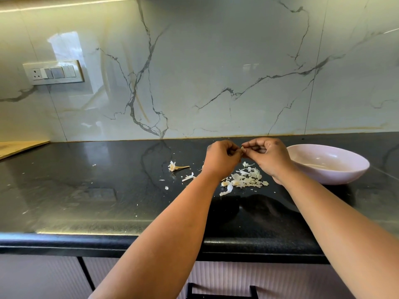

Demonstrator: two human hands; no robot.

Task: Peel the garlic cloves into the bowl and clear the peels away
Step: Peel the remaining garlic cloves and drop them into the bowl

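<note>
Both of my hands are raised together above the black countertop (86, 186). My left hand (220, 157) and my right hand (268, 156) pinch a small garlic clove (242, 149) between their fingertips; most of the clove is hidden by the fingers. Below the hands lies a pile of pale garlic peels (246, 179). A pale pink bowl (354, 169) stands to the right of my right hand; I see no cloves in the visible part of it. A garlic stem with its root end (175, 167) lies to the left of the peels.
Small peel scraps (188, 177) are scattered on the counter left of the pile. A wooden board (19, 147) sits at the far left by the marble wall. A switch panel (54, 72) is on the wall. Cabinet fronts run below the counter edge.
</note>
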